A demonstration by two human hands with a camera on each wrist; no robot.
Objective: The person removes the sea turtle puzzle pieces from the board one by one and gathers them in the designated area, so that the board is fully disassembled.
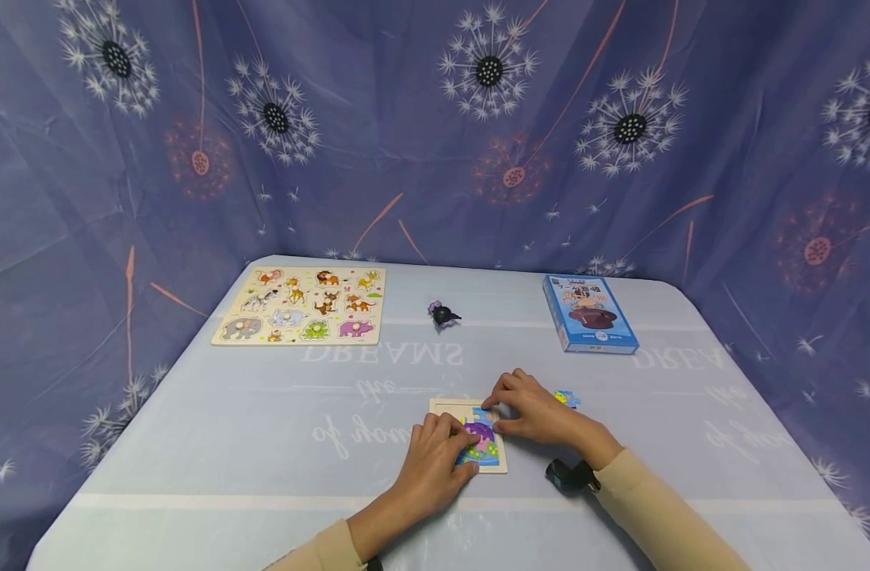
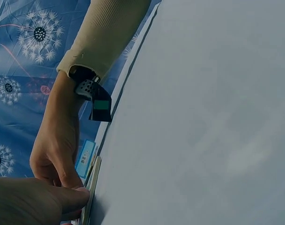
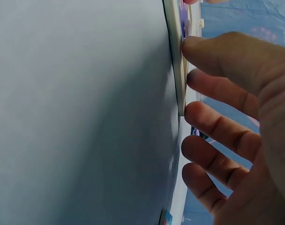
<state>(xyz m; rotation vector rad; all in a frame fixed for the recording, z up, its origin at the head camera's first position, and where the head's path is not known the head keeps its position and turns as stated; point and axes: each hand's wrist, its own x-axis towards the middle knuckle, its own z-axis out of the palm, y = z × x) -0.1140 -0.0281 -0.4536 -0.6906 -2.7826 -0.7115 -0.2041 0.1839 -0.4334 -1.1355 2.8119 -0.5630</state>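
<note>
A small wooden jigsaw puzzle board (image 1: pixel 504 464) with a pale frame lies flat on the table in the head view. Purple, pink, green and blue picture parts fill the visible part of its tray. My left hand (image 1: pixel 432 464) rests across the board's left side, index fingertip on the picture and thumb at the near border. At the upper right corner my right hand (image 1: pixel 530 408) has thumb and index finger spread around a light-blue puzzle piece (image 1: pixel 484 415). Its other fingers stay loosely bent, spaced apart in the right wrist view. The left hand hides the board's left part.
Behind the right hand lies a loose colourful puzzle piece (image 1: pixel 567 398). Farther back are an animal peg board (image 1: pixel 299 305) at left, a small dark purple-black object (image 1: pixel 443 314) mid-table and a blue box (image 1: pixel 592 314) at right. A patterned curtain (image 1: pixel 406 127) hangs behind.
</note>
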